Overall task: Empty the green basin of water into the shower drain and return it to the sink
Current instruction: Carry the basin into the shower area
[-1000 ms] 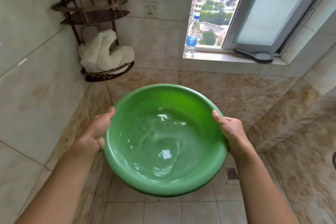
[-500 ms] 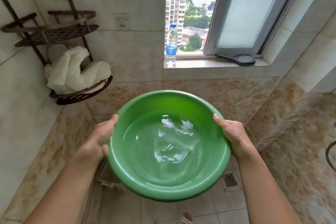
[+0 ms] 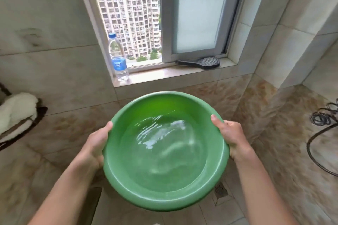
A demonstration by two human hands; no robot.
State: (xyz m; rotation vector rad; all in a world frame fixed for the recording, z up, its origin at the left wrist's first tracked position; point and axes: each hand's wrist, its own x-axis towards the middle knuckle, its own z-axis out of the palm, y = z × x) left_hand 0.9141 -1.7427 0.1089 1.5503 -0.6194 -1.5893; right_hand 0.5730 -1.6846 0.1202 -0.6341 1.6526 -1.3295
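A round green basin (image 3: 117,175) holding rippling water is held level in front of me over the shower floor. My left hand (image 3: 95,144) grips its left rim with the thumb over the edge. At the right rim my right hand (image 3: 231,135) holds on the same way. A small square floor drain (image 3: 220,191) shows on the tiles just below the basin's right side, partly hidden by it. The sink is out of sight.
A water bottle (image 3: 118,58) and a black brush (image 3: 199,62) lie on the window sill (image 3: 164,75) ahead. A corner rack with a white towel (image 3: 14,113) is at the far left. A dark hose (image 3: 318,137) hangs against the right wall.
The view has swung right and upward: the window now fills the top, the rack has slid to the left edge. Both hands keep hold of the basin; the water sloshes.
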